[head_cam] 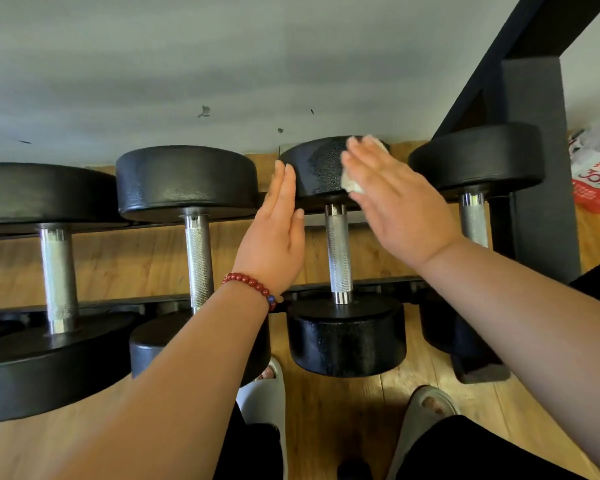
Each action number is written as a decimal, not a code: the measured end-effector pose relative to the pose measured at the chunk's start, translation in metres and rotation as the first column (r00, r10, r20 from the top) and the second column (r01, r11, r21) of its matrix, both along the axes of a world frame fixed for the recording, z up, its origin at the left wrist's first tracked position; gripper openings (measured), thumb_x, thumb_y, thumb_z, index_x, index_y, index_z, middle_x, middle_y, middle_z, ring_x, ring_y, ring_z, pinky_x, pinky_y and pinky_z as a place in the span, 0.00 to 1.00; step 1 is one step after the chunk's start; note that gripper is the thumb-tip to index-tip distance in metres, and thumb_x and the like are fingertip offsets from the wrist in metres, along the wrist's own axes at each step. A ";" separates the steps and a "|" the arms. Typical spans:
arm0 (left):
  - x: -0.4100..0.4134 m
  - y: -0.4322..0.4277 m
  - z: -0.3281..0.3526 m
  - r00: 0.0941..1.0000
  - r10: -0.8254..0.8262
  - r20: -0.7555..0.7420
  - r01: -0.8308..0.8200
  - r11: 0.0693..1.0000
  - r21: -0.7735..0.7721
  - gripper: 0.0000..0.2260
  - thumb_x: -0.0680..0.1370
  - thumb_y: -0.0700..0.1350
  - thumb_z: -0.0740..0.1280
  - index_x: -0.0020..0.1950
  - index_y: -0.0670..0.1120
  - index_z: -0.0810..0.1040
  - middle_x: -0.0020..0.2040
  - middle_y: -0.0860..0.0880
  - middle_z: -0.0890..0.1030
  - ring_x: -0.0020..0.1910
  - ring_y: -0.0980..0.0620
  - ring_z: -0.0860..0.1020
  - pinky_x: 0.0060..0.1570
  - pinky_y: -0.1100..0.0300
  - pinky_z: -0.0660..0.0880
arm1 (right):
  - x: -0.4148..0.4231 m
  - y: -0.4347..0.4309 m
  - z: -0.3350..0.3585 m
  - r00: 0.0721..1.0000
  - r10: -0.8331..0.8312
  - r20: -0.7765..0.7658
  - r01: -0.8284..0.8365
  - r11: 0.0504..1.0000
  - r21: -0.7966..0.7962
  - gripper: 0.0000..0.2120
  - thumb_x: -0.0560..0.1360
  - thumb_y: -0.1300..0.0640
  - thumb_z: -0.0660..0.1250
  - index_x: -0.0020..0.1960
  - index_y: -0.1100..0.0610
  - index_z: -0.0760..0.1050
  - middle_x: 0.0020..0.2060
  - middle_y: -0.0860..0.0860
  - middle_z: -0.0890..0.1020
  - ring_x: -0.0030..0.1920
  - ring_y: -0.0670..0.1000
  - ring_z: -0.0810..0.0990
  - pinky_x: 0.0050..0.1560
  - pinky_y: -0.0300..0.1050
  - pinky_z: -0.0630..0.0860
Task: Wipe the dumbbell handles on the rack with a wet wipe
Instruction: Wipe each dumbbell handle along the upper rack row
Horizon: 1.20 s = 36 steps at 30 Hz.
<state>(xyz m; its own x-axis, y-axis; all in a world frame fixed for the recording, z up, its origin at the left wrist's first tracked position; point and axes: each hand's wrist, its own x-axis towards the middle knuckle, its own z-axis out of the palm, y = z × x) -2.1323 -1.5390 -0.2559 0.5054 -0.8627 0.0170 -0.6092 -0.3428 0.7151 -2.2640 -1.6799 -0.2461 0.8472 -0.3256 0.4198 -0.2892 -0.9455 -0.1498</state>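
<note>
white wet wipe (pixel 353 184) is pressed, unpinched, on the upper-centre dumbbell head (pixel 316 168) by the right hand's (pixel 392 199) straight, joined fingers and may be dropped.

The dumbbell heads (pixel 187 181) are black with a pebbled, faintly glossy skin, their handles (pixel 339 251) rough knurled metal polished at the ends, the rack (pixel 541 168) matt black, the floor (pixel 136 258) smooth wood grain, the wipe (pixel 352 185) crumpled white cloth.
</note>
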 end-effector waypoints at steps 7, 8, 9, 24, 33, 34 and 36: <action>0.002 0.000 -0.002 1.000 0.006 -0.027 -0.007 1.000 -0.027 0.27 0.84 0.45 0.54 0.80 0.53 0.44 0.80 0.56 0.46 0.70 0.70 0.48 0.52 0.89 0.50 | 0.041 0.012 0.015 0.984 0.139 -0.113 -0.149 0.985 -0.083 0.21 0.81 0.56 0.57 0.72 0.60 0.69 0.71 0.56 0.71 0.74 0.55 0.65 0.73 0.50 0.56; 0.002 0.000 -0.002 1.000 0.002 -0.025 -0.003 1.000 -0.027 0.27 0.84 0.45 0.54 0.79 0.54 0.44 0.80 0.56 0.47 0.70 0.70 0.48 0.53 0.89 0.49 | 0.040 0.010 0.015 0.977 0.170 -0.132 -0.183 0.979 -0.090 0.20 0.81 0.56 0.57 0.72 0.60 0.69 0.71 0.55 0.70 0.74 0.54 0.64 0.73 0.50 0.56; 0.003 0.000 -0.001 1.000 -0.001 -0.024 0.000 1.000 -0.023 0.27 0.84 0.46 0.54 0.79 0.54 0.44 0.80 0.57 0.47 0.71 0.70 0.48 0.54 0.88 0.48 | 0.035 0.007 0.013 0.976 0.171 -0.132 -0.183 0.979 -0.086 0.20 0.81 0.56 0.57 0.72 0.59 0.68 0.72 0.55 0.70 0.74 0.54 0.64 0.74 0.50 0.56; 0.000 0.002 -0.006 0.999 0.001 0.032 -0.001 1.000 -0.002 0.28 0.84 0.49 0.54 0.79 0.53 0.42 0.79 0.59 0.43 0.70 0.70 0.47 0.52 0.87 0.50 | 0.015 0.017 -0.004 1.000 0.013 -0.018 -0.015 0.997 -0.080 0.22 0.81 0.57 0.55 0.73 0.63 0.65 0.72 0.60 0.68 0.74 0.59 0.63 0.72 0.53 0.58; -0.003 0.041 -0.002 0.991 -0.007 0.135 -0.012 0.990 0.140 0.26 0.83 0.53 0.53 0.80 0.52 0.48 0.80 0.53 0.49 0.77 0.53 0.56 0.74 0.51 0.62 | -0.003 0.048 -0.006 0.994 0.082 -0.068 -0.088 0.992 -0.091 0.22 0.80 0.56 0.59 0.73 0.62 0.65 0.72 0.60 0.68 0.73 0.59 0.66 0.69 0.56 0.66; -0.002 0.047 0.002 0.990 0.018 0.141 -0.037 0.990 0.137 0.26 0.83 0.52 0.53 0.80 0.52 0.49 0.80 0.52 0.51 0.77 0.52 0.57 0.74 0.51 0.62 | -0.003 0.055 -0.006 0.993 0.087 -0.083 -0.094 0.992 -0.081 0.23 0.80 0.57 0.62 0.73 0.62 0.65 0.72 0.60 0.68 0.73 0.59 0.66 0.69 0.57 0.67; -0.003 0.056 0.010 0.979 0.034 0.199 -0.063 0.988 0.142 0.25 0.83 0.51 0.54 0.79 0.50 0.53 0.79 0.50 0.56 0.77 0.51 0.58 0.74 0.51 0.60 | -0.001 0.070 -0.004 0.990 0.085 -0.113 -0.093 0.993 -0.067 0.25 0.78 0.58 0.66 0.73 0.61 0.66 0.72 0.59 0.69 0.73 0.58 0.67 0.69 0.56 0.67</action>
